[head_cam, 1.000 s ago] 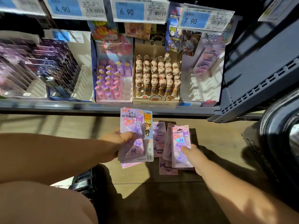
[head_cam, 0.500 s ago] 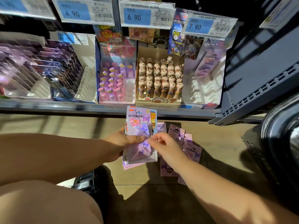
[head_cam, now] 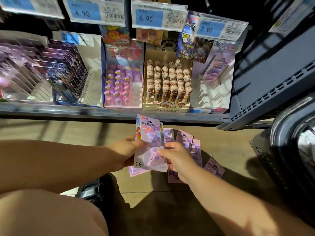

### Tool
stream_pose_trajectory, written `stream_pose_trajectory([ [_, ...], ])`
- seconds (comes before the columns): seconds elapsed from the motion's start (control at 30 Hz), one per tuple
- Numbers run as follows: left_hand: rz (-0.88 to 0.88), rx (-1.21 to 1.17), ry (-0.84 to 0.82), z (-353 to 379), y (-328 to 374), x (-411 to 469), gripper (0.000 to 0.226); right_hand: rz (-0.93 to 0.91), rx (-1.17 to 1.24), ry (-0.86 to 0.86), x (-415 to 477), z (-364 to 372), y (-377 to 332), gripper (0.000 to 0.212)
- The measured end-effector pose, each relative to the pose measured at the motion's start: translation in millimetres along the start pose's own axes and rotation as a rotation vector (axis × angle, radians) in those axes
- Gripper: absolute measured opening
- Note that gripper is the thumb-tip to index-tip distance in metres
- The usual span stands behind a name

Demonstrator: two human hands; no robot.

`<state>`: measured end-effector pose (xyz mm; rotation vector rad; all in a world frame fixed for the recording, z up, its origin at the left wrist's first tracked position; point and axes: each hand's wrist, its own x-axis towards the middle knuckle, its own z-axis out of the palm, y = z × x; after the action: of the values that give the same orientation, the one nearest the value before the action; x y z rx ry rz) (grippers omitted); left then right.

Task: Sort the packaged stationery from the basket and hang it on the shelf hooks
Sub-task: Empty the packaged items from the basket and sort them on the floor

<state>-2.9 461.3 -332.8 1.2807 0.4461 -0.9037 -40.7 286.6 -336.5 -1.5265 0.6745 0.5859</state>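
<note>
1. The left hand (head_cam: 125, 153) gripped a fanned stack of packs (head_cam: 148, 127). Its thumb lay across the front and its fingers curled behind. The stack stood upright, just below the middle of the view.
2. The right hand (head_cam: 178, 160) pinched the front pack (head_cam: 154, 161) of that stack at its 3 o'clock edge, with the thumb on the face and the fingertips round the side.
3. More lilac packs (head_cam: 185, 137) lay flat and overlapping on the floor (head_cam: 68, 132) at 3 o'clock of the stack, partly hidden by the right hand. A single pack (head_cam: 214, 167) lay a little apart at 4 o'clock.
4. The dark basket (head_cam: 262, 154) stood at 3 o'clock of the view, near the loose packs but not touching them.
5. The shelf (head_cam: 102, 111) ran across at 12 o'clock of the hands. On it, the ball pen box (head_cam: 166, 107) sat at 12 and a pink display box (head_cam: 123, 82) at 11.
6. Price tags hung above, with the 6.90 tag (head_cam: 148, 18) at 12 o'clock.
7. A black shoe (head_cam: 92, 191) sat at 7 o'clock of the left hand.
</note>
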Motion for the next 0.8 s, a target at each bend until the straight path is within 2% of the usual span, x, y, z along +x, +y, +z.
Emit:
stream_pose_trajectory([
  [0.17,-0.031,0.047,0.018,-1,-1,4,0.02,-0.037,0.059,-0.016,3,-14,3,0.034],
  [0.33,-0.041,0.037,0.068,-4,0,10,0.019,0.001,0.132,0.169,17,-40,14,0.027],
  [0.5,-0.072,-0.003,0.12,-13,3,11,0.018,0.036,-0.044,0.337,31,-81,35,0.021],
  [0.67,-0.086,0.003,0.122,-18,2,13,0.033,0.118,-0.283,0.379,54,-98,58,0.044],
  [0.73,-0.086,-0.009,0.118,-19,3,14,0.034,0.121,-0.47,0.423,62,-96,63,0.045],
  [0.8,-0.079,-0.023,0.111,-19,5,14,0.031,0.05,-0.594,0.465,58,-84,54,0.043],
])
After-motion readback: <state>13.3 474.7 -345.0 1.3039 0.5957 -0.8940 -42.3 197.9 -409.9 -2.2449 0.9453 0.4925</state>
